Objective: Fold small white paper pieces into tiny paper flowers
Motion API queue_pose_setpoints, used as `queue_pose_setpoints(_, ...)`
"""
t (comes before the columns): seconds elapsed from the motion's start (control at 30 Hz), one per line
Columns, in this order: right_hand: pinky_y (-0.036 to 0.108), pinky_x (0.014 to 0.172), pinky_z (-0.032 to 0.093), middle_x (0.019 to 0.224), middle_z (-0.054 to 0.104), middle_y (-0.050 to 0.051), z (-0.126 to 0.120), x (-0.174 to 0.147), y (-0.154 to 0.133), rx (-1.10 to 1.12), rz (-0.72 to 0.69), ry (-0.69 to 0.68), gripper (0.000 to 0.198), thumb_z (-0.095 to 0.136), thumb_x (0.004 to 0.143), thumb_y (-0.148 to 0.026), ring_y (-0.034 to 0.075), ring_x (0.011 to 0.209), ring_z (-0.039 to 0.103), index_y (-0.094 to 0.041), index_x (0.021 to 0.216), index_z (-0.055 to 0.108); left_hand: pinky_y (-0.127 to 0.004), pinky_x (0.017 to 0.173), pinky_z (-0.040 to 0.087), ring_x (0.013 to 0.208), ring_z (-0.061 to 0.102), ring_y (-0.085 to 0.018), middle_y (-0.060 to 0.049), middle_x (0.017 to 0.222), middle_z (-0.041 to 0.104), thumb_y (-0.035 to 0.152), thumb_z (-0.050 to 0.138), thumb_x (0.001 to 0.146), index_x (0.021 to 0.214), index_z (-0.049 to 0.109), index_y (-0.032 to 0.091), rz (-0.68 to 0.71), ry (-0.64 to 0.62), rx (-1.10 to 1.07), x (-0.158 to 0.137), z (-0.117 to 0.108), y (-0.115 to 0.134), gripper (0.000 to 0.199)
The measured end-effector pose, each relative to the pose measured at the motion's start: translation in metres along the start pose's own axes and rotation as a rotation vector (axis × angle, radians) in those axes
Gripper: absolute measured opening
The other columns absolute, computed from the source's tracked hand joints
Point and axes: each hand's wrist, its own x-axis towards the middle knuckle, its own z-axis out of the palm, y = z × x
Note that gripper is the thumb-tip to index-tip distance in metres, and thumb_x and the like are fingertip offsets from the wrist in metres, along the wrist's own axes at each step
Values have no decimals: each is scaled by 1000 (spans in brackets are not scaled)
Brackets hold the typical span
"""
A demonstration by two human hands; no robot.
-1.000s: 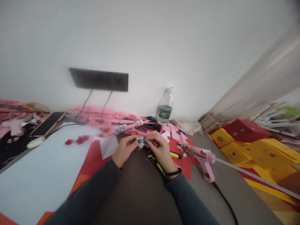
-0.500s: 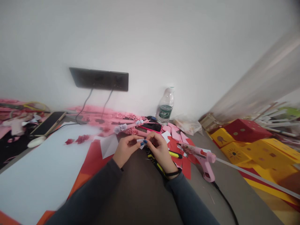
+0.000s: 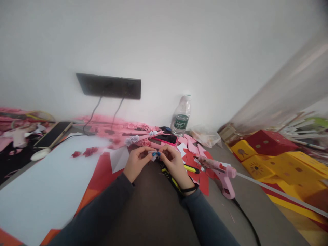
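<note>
Between my two thumbs and fingertips is a small piece of white paper [image 3: 154,156], mostly covered by the fingers. My left hand [image 3: 138,162] pinches it from the left, and my right hand [image 3: 174,165] pinches it from the right, with the fingertips meeting. Under my right hand and wrist lies a black and yellow utility knife [image 3: 171,179]. Just beyond my left hand are white paper flowers [image 3: 132,140] on a pink strip. A folded white sheet [image 3: 119,160] lies left of that hand, on red paper [image 3: 104,172].
A pink glue gun [image 3: 222,174] with a long glue stick lies to the right, its black cord trailing forward. Red and pink paper scraps [image 3: 191,146], a phone [image 3: 166,138] and a water bottle [image 3: 181,118] stand behind. Yellow boxes [image 3: 289,165] fill the right; a large white sheet [image 3: 48,184] the left.
My fingertips have drawn closer together around the white paper, and less of it shows. The arms and the things on the table stay where they were.
</note>
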Motion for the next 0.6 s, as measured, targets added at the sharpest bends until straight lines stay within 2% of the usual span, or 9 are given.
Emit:
queue_pose_setpoints(0.3, 27, 61, 47, 74, 58, 1, -1, 0, -4, 10, 35, -47, 32, 61, 87, -52, 16, 64, 55, -20, 84, 59, -23, 62, 52, 67, 62, -14, -4, 76, 70, 30, 71, 76, 82, 70, 14, -49, 10, -49, 0, 3, 1, 17)
queue_pose_setpoints(0.6, 27, 59, 41, 74, 54, 0, 1, -1, -4, -12, 15, -99, 32, 57, 91, -52, 15, 63, 50, -20, 84, 56, -23, 61, 49, 64, 61, -13, -2, 72, 68, 31, 69, 77, 81, 69, 14, -24, -23, 42, 0, 1, 4, 18)
